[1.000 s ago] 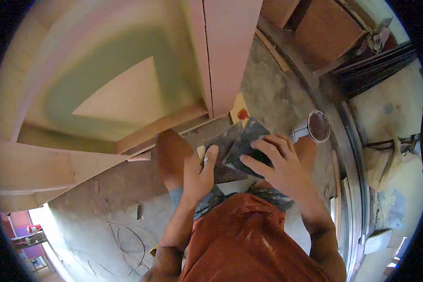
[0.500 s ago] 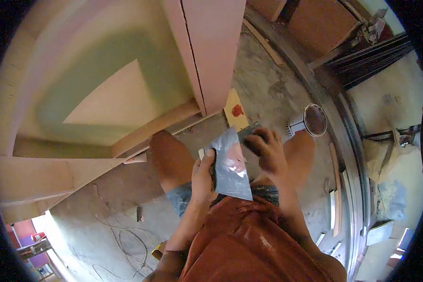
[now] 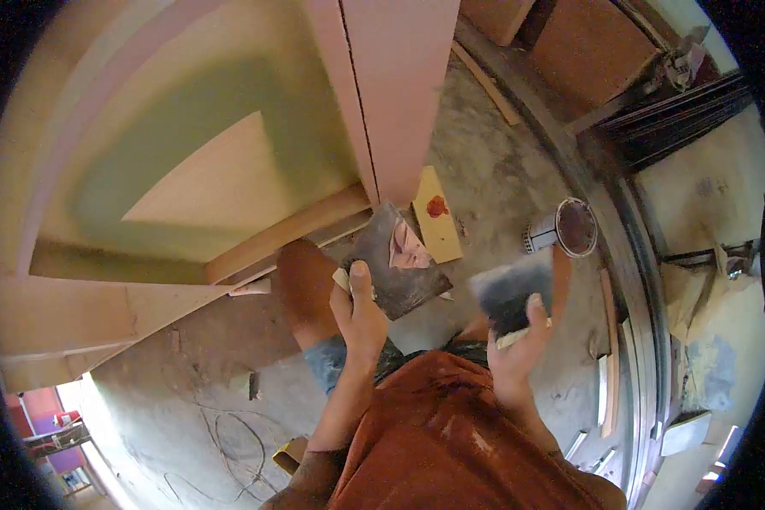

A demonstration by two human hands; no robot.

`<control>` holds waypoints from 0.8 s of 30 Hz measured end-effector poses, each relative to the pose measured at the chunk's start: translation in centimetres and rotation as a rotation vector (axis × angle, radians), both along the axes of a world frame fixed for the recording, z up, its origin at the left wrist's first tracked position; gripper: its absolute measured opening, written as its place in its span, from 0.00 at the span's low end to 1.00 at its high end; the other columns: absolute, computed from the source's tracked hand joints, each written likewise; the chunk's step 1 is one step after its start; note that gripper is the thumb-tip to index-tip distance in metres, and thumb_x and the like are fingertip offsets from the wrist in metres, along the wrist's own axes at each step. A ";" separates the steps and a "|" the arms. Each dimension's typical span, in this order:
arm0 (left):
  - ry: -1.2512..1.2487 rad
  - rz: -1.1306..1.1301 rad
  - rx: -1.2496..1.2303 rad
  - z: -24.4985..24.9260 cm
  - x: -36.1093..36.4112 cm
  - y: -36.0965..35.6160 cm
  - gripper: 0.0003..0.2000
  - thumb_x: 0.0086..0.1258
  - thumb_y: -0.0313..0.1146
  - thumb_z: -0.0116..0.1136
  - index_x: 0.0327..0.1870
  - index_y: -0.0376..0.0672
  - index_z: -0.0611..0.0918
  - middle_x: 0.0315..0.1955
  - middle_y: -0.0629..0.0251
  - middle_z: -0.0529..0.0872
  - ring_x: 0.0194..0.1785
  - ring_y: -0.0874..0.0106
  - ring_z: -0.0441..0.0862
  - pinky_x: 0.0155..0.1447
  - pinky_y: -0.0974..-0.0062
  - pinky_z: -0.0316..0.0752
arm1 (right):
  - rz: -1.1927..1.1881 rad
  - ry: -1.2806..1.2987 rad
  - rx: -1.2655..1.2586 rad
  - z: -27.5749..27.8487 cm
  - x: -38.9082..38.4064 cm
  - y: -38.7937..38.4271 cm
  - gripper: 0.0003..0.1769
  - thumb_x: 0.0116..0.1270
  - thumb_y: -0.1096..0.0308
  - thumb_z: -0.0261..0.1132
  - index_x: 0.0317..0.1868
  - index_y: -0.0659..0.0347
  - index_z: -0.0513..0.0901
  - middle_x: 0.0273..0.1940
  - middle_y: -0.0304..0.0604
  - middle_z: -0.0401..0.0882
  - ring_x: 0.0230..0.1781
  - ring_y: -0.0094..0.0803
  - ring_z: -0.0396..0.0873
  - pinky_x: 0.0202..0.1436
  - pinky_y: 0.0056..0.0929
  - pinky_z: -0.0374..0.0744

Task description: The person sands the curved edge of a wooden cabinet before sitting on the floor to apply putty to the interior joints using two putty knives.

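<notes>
My left hand (image 3: 364,319) is closed on the handle of a flat metal plate (image 3: 393,293), which bears a lump of pink paste (image 3: 406,246). To the right, apart from that plate, my right hand (image 3: 523,347) grips a dark flat scraper blade (image 3: 512,293), slightly blurred, with its thumb on the near edge. Past the plate lies a yellowish board (image 3: 438,229) with a red blob (image 3: 436,206) on it. An open can (image 3: 576,228) stands beyond the scraper, near my right knee.
A wooden cabinet frame (image 3: 289,225) with a pinkish upright panel (image 3: 399,85) rises at the left and front. Long metal bars (image 3: 646,357) run along the right side. A cable (image 3: 221,433) lies on the floor at lower left.
My right hand has moved right, away from the plate, and its blade now shows clear of it. The plate has turned and moved slightly left in my left hand.
</notes>
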State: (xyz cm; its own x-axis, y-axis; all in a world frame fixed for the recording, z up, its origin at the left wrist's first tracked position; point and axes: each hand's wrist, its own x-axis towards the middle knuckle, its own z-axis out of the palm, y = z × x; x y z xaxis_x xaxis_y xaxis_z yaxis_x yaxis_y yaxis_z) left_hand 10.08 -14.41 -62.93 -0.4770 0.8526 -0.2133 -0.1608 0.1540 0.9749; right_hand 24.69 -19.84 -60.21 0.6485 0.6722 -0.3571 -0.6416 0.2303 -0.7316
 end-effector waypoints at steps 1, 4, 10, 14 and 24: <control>0.007 0.003 0.000 0.1 -0.2 -0.1 0.16 0.71 0.44 0.48 0.26 0.42 0.73 0.22 0.79 0.68 0.28 0.83 0.62 0.28 0.80 0.57 | 0.003 0.007 0.000 -0.5 -0.2 -0.3 0.12 0.60 0.61 0.64 0.38 0.60 0.78 0.33 0.40 0.79 0.31 0.32 0.79 0.36 0.30 0.79; 0.021 -0.088 0.032 0.1 -0.4 -0.4 0.15 0.70 0.42 0.48 0.26 0.40 0.73 0.18 0.77 0.67 0.24 0.82 0.62 0.25 0.77 0.57 | 0.390 -0.223 -0.213 -3.2 -0.6 -1.1 0.14 0.59 0.62 0.65 0.38 0.62 0.77 0.34 0.43 0.78 0.31 0.30 0.79 0.35 0.27 0.78; 0.642 -0.640 0.266 0.8 -1.4 -0.6 0.15 0.69 0.40 0.49 0.28 0.36 0.72 0.10 0.60 0.63 0.15 0.69 0.60 0.20 0.70 0.56 | 0.237 -0.288 -0.352 -4.2 1.2 2.0 0.17 0.58 0.62 0.65 0.40 0.67 0.76 0.36 0.44 0.77 0.33 0.28 0.77 0.35 0.27 0.77; 0.623 -0.843 0.176 0.4 -3.5 -0.4 0.14 0.68 0.40 0.50 0.33 0.36 0.76 0.14 0.55 0.70 0.18 0.66 0.69 0.24 0.68 0.62 | 0.305 -0.957 -0.272 -0.8 2.9 2.4 0.21 0.54 0.68 0.68 0.49 0.62 0.74 0.43 0.46 0.76 0.42 0.39 0.76 0.45 0.32 0.75; -1.096 -0.414 -0.297 -1.1 1.1 -0.7 0.18 0.70 0.47 0.45 0.45 0.39 0.76 0.33 0.64 0.82 0.37 0.71 0.79 0.46 0.74 0.74 | 0.756 -1.066 0.725 -1.8 2.5 0.2 0.24 0.53 0.74 0.66 0.51 0.59 0.71 0.51 0.54 0.69 0.49 0.43 0.71 0.53 0.33 0.69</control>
State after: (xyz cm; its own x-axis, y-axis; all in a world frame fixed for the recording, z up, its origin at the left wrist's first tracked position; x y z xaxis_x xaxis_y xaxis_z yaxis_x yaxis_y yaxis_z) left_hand 11.15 -15.12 -64.01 0.3777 0.7472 -0.5468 -0.7654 0.5843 0.2697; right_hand 27.24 -19.68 -62.01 -0.1902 0.7789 0.5976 -0.0234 0.6049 -0.7959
